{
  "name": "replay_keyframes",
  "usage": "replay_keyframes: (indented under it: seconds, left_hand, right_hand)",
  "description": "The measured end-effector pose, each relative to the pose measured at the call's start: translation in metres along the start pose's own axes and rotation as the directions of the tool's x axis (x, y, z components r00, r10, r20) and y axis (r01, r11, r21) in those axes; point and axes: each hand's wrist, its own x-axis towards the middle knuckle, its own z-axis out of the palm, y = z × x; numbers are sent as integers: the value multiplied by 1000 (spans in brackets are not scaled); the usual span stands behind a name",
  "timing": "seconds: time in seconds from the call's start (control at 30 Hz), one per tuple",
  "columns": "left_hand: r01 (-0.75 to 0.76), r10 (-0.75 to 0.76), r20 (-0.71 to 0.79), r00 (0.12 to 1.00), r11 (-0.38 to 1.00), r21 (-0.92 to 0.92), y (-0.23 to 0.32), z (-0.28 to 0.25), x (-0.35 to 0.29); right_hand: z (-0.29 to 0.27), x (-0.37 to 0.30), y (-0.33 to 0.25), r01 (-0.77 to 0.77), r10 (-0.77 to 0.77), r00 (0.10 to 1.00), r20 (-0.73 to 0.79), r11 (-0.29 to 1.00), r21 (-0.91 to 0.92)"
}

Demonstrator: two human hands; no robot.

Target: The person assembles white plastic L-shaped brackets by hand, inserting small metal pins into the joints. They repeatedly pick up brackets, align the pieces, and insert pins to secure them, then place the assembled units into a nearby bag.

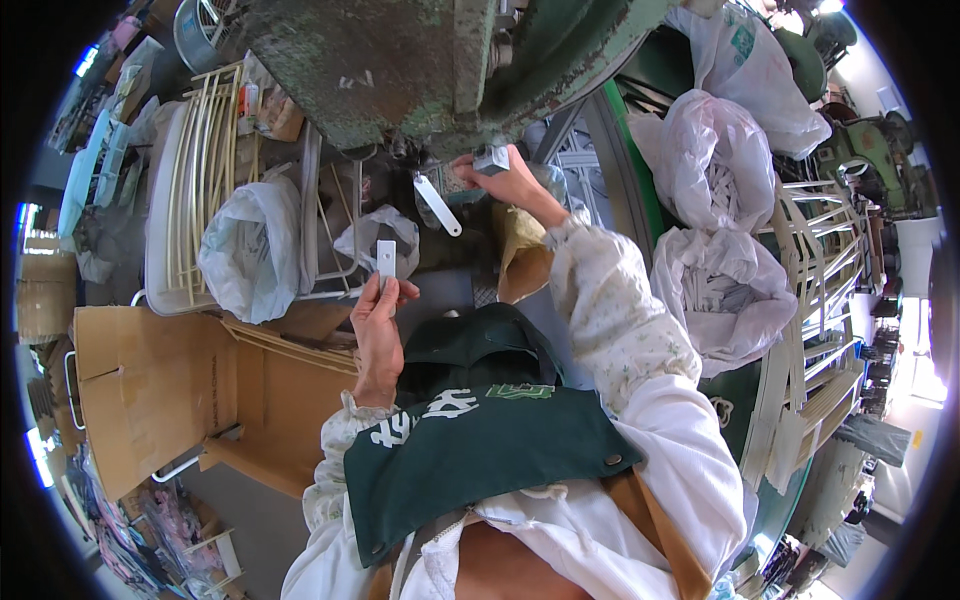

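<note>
"Holding what, in the head view, is that left hand [378, 330]?"

"It's pinching a small white piece [386, 258] by its lower end, fingertips pressing in from both sides; the upper end is standing free."

"And the right hand [515, 188]?"

"It's hovering at the underside of the green machine [370, 75], fingers bending beside a grey metal block [491, 159]. Whether they're pinching it or only touching, I can't tell."

"How far along are they getting?"

"Midway through a batch, I'm guessing. The left bag [285, 270] is showing pale pieces inside its rim, and the lower right bag [740, 335] is holding more; which are finished and which are waiting, I can't tell. The one in hand is clearly not yet going in with them."

"Where's it sitting, then?"

"Only the hand is carrying it. From above, it's appearing up and right of the cardboard carton's [150, 390] upper right corner, below and left of a pale strip [437, 205] that's slanting under the machine."
</note>
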Motion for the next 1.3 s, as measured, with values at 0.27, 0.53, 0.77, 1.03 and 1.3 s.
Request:
replay_keyframes:
  seconds: [0.27,0.53,0.77,1.03,1.3]
  left_hand:
    - [56,-57,112,992,998,12,-1,25,10]
    - [324,-400,24,916,773,545,-116,41,30]
    - [9,-320,167,933,483,876,-348,48,124]
    - [-57,109,45,993,114,992,-577,38,231]
    - [-252,-66,348,935,567,784,-626,50,319]
  right_hand:
    - [-68,-84,24,-262,295,946,-138,941,214]
    - [-35,-295,202,-440,814,457,-359,557,704]
    - [95,-341,345,-539,865,312,-393,502,676]
    - [157,-269,512,-707,662,647,-380,707,29]
    - [192,-218,643,-779,614,603,-509,591,-209]
